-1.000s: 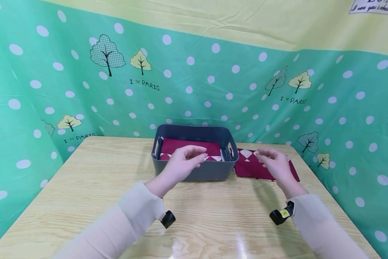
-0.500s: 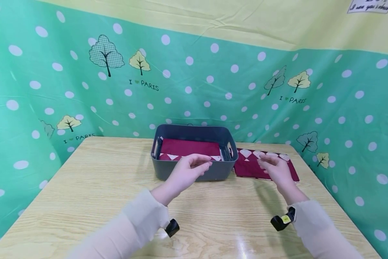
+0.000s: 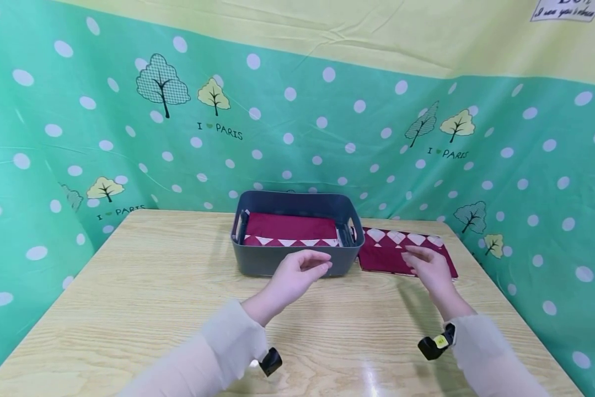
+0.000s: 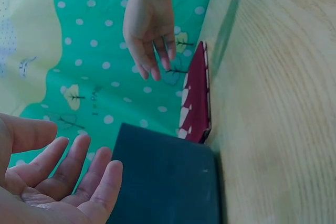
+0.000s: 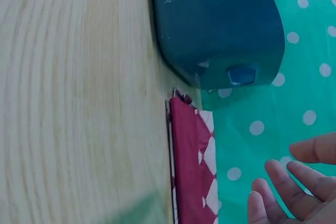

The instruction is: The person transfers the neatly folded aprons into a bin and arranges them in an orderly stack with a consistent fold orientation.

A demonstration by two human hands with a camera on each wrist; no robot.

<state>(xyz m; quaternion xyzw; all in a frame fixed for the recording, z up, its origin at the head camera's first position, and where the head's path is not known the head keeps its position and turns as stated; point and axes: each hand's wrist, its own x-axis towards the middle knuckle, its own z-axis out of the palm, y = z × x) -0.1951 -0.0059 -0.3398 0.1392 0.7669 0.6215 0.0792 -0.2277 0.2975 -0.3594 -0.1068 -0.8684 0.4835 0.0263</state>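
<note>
My left hand (image 3: pixel 299 274) hovers in front of the dark grey-blue plastic basket (image 3: pixel 292 260), its fingers loosely bent and holding nothing. Folded dark-red cloth (image 3: pixel 291 225) with a white-patterned edge lies inside the basket. To the right, my right hand (image 3: pixel 430 268) is raised over a second folded dark-red cloth (image 3: pixel 381 258) with white diamond shapes. That hand's fingers are relaxed and apart from the cloth, as the right wrist view shows. In the left wrist view this folded cloth (image 4: pixel 197 98) lies flat on the table beside the basket (image 4: pixel 163 182).
A light wood table (image 3: pixel 168 286) bears the basket and cloth near its back edge. Behind and at the sides hangs a green curtain (image 3: pixel 277 149) with white dots and printed trees. Black wrist cameras (image 3: pixel 271 361) are strapped at both cuffs.
My left hand has drawn back from over the basket, toward me and slightly right. The right hand has shifted a little right and toward me. Basket and cloths stay put.
</note>
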